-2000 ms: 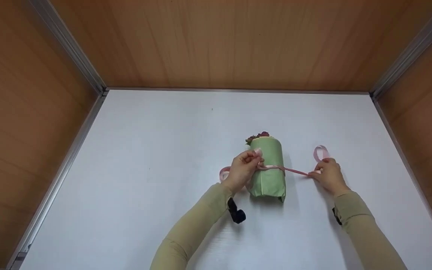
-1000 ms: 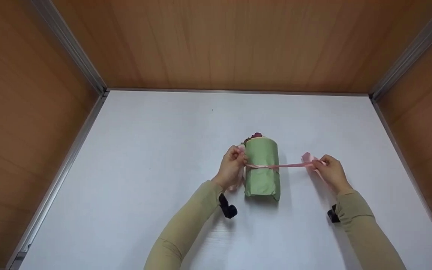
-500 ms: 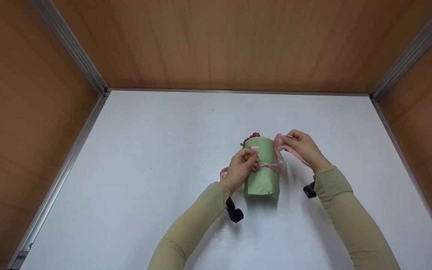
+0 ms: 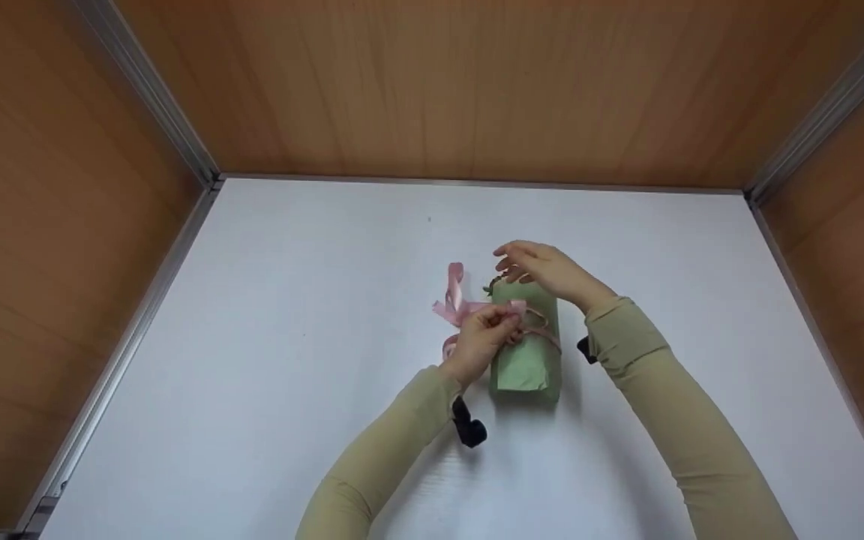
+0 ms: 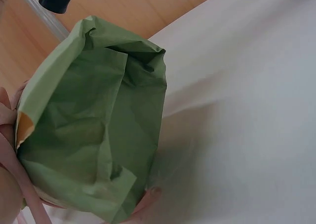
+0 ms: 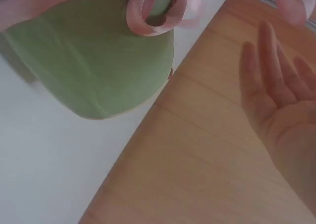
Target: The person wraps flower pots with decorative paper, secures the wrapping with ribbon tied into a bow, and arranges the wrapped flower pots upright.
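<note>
A bouquet wrapped in green paper (image 4: pixel 523 371) lies on the white table, its folded lower end facing the left wrist camera. Dark red flowers and leaves (image 4: pixel 493 286) just show at its far end, mostly hidden by my right hand. Pink ribbon (image 4: pixel 455 279) goes round the wrap, with a loose length off to the left. My left hand (image 4: pixel 481 341) pinches a ribbon loop against the wrap's left side. Above the far end, my right hand (image 4: pixel 552 271) is held with fingers extended and holds nothing; the right wrist view shows its open palm (image 6: pixel 289 120) and a ribbon loop (image 6: pixel 181 9).
Wood-grain panels (image 4: pixel 432 90) with metal edging close off the back and both sides of the white table (image 4: pixel 289 270). Another curl of ribbon (image 4: pixel 449 345) sits beside my left wrist. A black wrist camera (image 4: pixel 468 427) hangs below my left sleeve.
My right hand pulled the ribbon out to the right, then carried it over the wrap to the left and let go. My left hand moved left, then back onto the wrap, still pinching ribbon.
</note>
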### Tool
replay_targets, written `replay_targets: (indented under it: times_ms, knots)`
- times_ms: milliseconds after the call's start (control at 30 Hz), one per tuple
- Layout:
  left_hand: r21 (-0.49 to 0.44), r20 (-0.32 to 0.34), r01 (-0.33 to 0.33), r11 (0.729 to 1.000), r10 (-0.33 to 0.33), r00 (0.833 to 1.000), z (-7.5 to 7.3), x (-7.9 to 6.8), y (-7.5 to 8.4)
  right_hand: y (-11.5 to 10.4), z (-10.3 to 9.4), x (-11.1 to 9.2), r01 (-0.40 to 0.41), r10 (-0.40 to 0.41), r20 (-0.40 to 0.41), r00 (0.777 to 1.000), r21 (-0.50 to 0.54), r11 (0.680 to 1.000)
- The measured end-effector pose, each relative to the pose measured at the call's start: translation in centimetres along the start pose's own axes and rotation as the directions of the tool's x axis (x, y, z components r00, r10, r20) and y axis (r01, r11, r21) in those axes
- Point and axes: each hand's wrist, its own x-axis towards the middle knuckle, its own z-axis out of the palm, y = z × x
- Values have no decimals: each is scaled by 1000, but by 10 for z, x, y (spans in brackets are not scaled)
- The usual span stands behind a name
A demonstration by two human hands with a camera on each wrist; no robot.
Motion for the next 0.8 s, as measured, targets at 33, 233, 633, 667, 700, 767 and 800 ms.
replay_targets:
  times_ms: [33, 233, 633, 667, 700, 767, 800]
  knots:
    - [7, -1, 2, 1000, -2, 1000, 0, 0, 0, 4, -2, -2, 3, -3, -38, 999, 12, 1000]
    - [34, -35, 41, 999, -40, 999, 0, -1, 3, 45, -10, -16, -47, 58, -144, 988, 84, 995]
    - [-53, -51, -5, 999, 2, 999, 2, -1, 2, 68, 14, -30, -61, 54, -73, 996, -93, 994]
    - [-60, -52, -3, 998, 0, 999, 2, -1, 2, 68, 16, -30, -47, 38, -82, 996, -120, 992]
    - [-64, -51, -2, 998, -1, 999, 2, -1, 2, 68, 19, -30, -39, 25, -96, 995, -145, 989]
    - [-67, -51, 4, 998, -7, 999, 2, -1, 2, 68, 23, -30, -16, -6, -117, 993, -182, 983]
    - [-66, -51, 9, 998, -12, 999, 1, -1, 2, 68, 25, -30, -8, -16, -125, 992, -185, 983]
